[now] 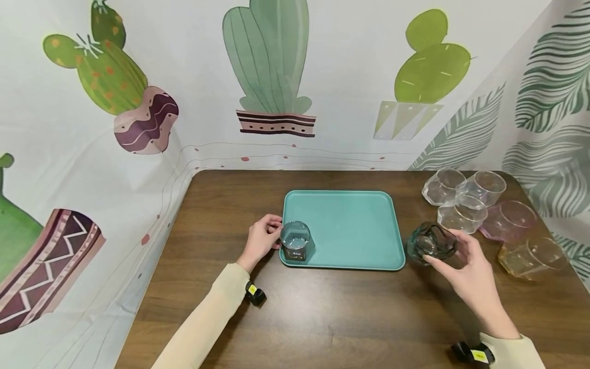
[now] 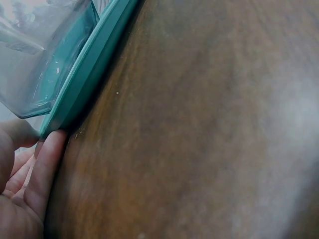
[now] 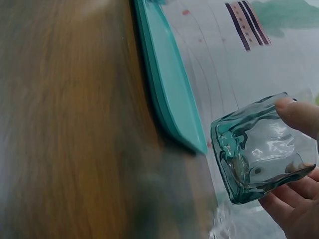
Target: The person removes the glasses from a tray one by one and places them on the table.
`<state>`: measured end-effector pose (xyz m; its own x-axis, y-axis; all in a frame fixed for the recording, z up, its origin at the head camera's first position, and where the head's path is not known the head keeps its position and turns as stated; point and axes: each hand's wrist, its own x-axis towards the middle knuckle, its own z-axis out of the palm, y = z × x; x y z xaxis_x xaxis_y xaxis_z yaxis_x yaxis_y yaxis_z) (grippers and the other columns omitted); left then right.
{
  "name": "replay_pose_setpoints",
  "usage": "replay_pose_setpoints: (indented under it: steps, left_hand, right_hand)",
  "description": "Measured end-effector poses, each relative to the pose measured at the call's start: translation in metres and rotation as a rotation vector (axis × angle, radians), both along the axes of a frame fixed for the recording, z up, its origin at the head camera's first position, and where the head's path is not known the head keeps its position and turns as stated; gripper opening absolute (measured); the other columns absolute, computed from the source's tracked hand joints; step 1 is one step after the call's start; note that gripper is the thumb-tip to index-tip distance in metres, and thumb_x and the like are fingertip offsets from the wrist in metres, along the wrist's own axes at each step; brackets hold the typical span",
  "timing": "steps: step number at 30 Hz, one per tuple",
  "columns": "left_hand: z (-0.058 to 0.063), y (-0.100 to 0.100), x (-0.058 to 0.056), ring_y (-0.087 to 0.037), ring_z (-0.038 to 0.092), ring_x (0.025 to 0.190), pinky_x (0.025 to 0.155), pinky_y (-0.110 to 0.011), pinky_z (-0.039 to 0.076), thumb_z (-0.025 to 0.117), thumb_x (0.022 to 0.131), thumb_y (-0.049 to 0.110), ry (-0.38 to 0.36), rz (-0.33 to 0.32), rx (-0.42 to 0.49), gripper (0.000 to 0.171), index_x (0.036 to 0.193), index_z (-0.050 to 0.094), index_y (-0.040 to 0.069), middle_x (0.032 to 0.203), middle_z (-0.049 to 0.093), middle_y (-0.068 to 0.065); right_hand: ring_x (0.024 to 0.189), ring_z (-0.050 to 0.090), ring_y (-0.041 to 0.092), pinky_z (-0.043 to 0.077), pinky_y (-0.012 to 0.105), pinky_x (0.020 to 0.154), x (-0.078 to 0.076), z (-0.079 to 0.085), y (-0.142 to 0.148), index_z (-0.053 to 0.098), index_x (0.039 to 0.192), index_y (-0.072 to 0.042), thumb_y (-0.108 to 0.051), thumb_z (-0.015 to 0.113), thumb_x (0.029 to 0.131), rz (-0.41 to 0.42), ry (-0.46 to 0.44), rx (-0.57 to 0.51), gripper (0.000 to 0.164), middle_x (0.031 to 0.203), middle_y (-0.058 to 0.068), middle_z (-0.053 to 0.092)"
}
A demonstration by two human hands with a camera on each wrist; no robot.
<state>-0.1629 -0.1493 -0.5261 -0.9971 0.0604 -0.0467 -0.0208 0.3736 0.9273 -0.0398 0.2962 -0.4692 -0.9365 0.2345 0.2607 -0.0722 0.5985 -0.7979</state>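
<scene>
My right hand point(image 1: 470, 271) holds a dark, green-tinted drinking glass point(image 1: 430, 243) just right of the tray, above the tabletop. In the right wrist view the thumb lies on one side of this glass point(image 3: 261, 149), the fingers on the other; its thick base tilts toward the tray. My left hand point(image 1: 262, 238) is at the left edge of the teal tray point(image 1: 343, 225). Its thumb and fingers pinch the tray's rim point(image 2: 82, 82) in the left wrist view. A grey-tinted glass point(image 1: 295, 241) stands upright on the tray's left end, close to the left fingers.
On the right of the wooden table point(image 1: 332, 318) stand several more glasses: clear ones point(image 1: 486, 188) at the back, a pink one point(image 1: 509, 220), and an amber one point(image 1: 530, 259) nearest the front. A cactus-printed cloth point(image 1: 341, 148) rises behind the table.
</scene>
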Motion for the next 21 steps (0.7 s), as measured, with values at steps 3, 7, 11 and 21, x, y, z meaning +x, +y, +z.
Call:
replay_pose_setpoints:
  steps: [3, 7, 11, 21]
  left_hand:
    - [0.001, 0.0, 0.0, -0.014, 0.066, 0.072, 0.052, -0.034, 0.064, 0.071, 0.097, 0.003, -0.002, 0.002, -0.001, 0.02, 0.117, 0.07, 0.001, 0.104, 0.071, -0.015]
    - [0.001, 0.0, 0.001, -0.014, 0.065, 0.073, 0.053, -0.034, 0.064, 0.071, 0.097, 0.002, -0.012, 0.006, 0.001, 0.02, 0.117, 0.07, 0.001, 0.104, 0.071, -0.015]
    - [0.001, 0.0, 0.001, -0.014, 0.065, 0.073, 0.053, -0.034, 0.064, 0.071, 0.097, 0.002, -0.015, 0.006, 0.006, 0.02, 0.117, 0.07, 0.001, 0.104, 0.071, -0.015]
    - [0.001, 0.002, 0.0, -0.014, 0.065, 0.073, 0.053, -0.034, 0.064, 0.072, 0.097, 0.002, -0.014, 0.012, 0.006, 0.02, 0.117, 0.07, 0.002, 0.104, 0.071, -0.015]
  right_hand:
    - [0.119, 0.045, -0.019, 0.037, -0.004, 0.096, 0.005, 0.001, 0.012, 0.048, 0.146, -0.002, 0.003, 0.088, 0.078, -0.069, -0.017, -0.012, 0.079, 0.134, -0.02, 0.054]
    - [0.123, 0.047, -0.014, 0.038, -0.002, 0.1, 0.009, 0.002, 0.027, 0.048, 0.148, -0.008, 0.004, 0.086, 0.08, -0.169, -0.061, -0.056, 0.079, 0.146, -0.002, 0.055]
    - [0.121, 0.049, -0.011, 0.038, -0.002, 0.099, 0.013, 0.003, 0.041, 0.05, 0.147, -0.02, -0.002, 0.086, 0.082, -0.293, -0.123, -0.09, 0.077, 0.14, -0.012, 0.056]
    - [0.118, 0.054, -0.007, 0.04, -0.001, 0.099, 0.027, -0.007, 0.061, 0.044, 0.15, -0.023, -0.013, 0.086, 0.085, -0.503, -0.195, -0.184, 0.078, 0.122, -0.026, 0.048]
